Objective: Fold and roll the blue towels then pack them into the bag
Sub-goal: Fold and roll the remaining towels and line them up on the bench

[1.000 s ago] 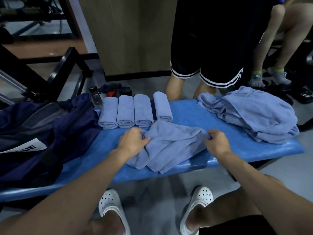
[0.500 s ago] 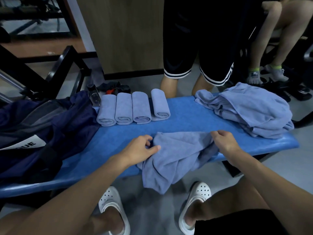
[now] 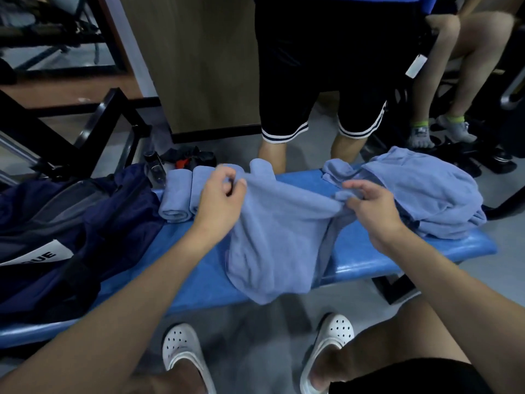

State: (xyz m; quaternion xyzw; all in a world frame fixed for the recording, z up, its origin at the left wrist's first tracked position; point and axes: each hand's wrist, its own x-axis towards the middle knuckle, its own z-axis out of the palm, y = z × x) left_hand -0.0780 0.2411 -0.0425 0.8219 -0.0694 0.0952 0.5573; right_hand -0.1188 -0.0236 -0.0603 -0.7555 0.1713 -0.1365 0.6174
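A blue towel (image 3: pixel 281 240) hangs spread between my hands above the blue bench (image 3: pixel 366 251), its lower edge draping past the bench's near side. My left hand (image 3: pixel 220 200) pinches its upper left corner. My right hand (image 3: pixel 369 207) pinches its upper right corner. Behind my left hand lie rolled blue towels (image 3: pixel 176 200), partly hidden by the held towel. A pile of loose blue towels (image 3: pixel 426 194) sits at the bench's right end. The dark navy bag (image 3: pixel 65 223) lies open on the left end.
A person in black shorts (image 3: pixel 321 81) stands just beyond the bench. Another person's legs (image 3: pixel 443 89) are at the far right. A clear bottle (image 3: pixel 154 169) and dark clothes (image 3: pixel 187 160) lie on the floor behind the bag. Black metal frames (image 3: pixel 93 129) stand at left.
Both hands lifted the towel off the bench and carried it up and away from me, spreading it wide. It now covers part of the rolled towels.
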